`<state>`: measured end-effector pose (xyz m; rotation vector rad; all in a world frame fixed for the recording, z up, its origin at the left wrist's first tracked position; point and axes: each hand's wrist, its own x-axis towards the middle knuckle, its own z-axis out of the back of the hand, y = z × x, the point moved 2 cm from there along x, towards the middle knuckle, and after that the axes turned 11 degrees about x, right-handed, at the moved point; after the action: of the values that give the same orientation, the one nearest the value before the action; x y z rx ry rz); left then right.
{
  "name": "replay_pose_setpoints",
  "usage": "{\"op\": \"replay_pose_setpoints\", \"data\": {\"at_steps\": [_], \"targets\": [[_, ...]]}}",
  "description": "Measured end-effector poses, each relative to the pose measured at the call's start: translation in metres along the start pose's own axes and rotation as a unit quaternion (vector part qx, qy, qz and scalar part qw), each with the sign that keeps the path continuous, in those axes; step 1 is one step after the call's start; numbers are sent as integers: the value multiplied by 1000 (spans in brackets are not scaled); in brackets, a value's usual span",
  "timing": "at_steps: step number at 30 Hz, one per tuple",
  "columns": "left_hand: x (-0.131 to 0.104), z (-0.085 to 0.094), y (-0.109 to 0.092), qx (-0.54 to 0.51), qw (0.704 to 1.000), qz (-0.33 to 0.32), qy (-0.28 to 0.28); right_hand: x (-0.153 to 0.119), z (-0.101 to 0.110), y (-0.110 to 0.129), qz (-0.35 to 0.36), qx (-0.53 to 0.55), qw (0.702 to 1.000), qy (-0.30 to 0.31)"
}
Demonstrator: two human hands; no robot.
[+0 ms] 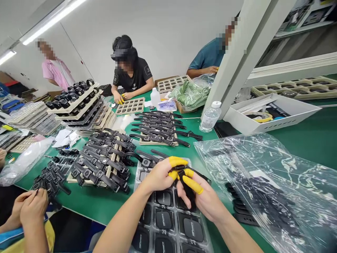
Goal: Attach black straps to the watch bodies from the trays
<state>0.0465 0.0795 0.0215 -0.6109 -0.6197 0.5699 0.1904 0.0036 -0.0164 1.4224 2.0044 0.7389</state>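
Observation:
My left hand (164,172), with yellow finger cots on its fingertips, pinches the near end of a black smartwatch (181,168). My right hand (201,193), also with yellow cots, grips the watch's black strap (187,188) from the other side. Fingers hide most of the watch body. Below both hands lies a clear plastic tray (176,221) with square compartments holding dark square pieces (163,219) with faint lettering. A watch with its strap spread (146,162) rests at the tray's far end.
Stacked trays of strapped watches (100,161) stand left, with another watch tray (158,130) beyond. To the right are a plastic bag of black straps (263,196), a bottle (210,117) and a white box (273,116). A co-worker's hands (34,207) work at lower left; others sit opposite.

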Motion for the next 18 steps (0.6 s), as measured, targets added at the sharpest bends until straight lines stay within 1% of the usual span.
{"op": "replay_pose_setpoints", "data": {"at_steps": [5, 8, 12, 15, 18], "targets": [[-2, 0, 1, 64, 997, -29, 25, 0, -3, 9, -11, 9, 1000, -7], [-2, 1, 0, 69, 996, -43, 24, 0, -3, 10, -16, 1, 1000, -9], [-2, 2, -1, 75, 996, -40, 28, 1, -3, 13, -3, 1, 1000, -18], [-2, 1, -3, 83, 996, -38, 15, 1, -5, 15, 8, 25, 999, -34], [-2, -2, -4, 87, 996, -31, 2, 0, -7, 17, 7, 60, 998, -34]]}}
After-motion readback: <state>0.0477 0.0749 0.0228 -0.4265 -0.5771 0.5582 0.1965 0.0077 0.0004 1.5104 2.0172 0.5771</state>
